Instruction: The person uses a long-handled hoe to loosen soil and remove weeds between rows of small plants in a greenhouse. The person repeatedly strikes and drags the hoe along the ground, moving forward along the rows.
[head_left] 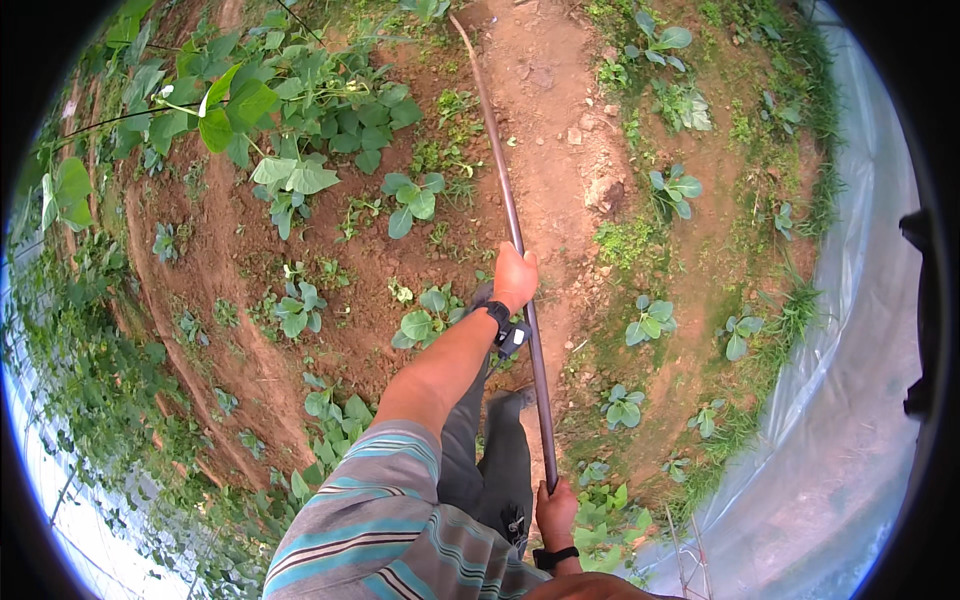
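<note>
A big patch of brown dirt (250, 300) fills most of the picture. On the right side runs one long sheet of clear plastic (860, 400), curving from the top right down to the bottom right. At the upper left there is one big bushy vine with wide green leaves (290, 110).

One long thin pole (510, 220) runs from the top middle down to the bottom middle. Its far end lies on the dirt path at the top.

Many small green plants grow in the dirt, too many to count well. About six little leafy ones sit in the right half, like the one at the middle right (650, 320). A few more sit left of the pole, like one near the middle (415, 200).

Two hands hold the pole. The left hand (515, 278) is in the middle of the picture, closed around the pole, with a dark band on its wrist. The right hand (555, 512) is at the bottom middle, closed around the pole's near end, also with a dark wrist band.

There are no boxes, pots or buckets to see.
</note>
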